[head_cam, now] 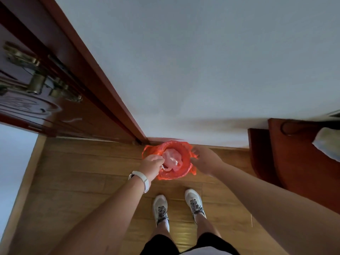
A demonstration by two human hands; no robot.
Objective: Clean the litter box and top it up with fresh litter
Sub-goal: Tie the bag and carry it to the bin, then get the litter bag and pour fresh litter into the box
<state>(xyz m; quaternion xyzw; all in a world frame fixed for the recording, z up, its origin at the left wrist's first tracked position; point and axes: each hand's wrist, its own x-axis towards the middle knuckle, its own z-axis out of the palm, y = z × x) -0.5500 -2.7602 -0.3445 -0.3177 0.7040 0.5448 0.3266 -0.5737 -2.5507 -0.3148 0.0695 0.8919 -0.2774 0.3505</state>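
A small bin lined with a red plastic bag (184, 172) stands on the wooden floor against the white wall. Inside it lies a pale translucent plastic bag (172, 160). My left hand (153, 164), with a white watch on the wrist, is over the bin's left rim, its fingers closed on the pale bag's handle. My right hand (204, 160) is at the bin's right rim, fingers spread and touching the red liner's edge. No litter box is in view.
A dark red wooden door (55, 100) with brass handles stands open at the left. A red-brown wooden cabinet (287, 153) sits at the right, with a pale cloth on it. My two feet in white sneakers stand just before the bin.
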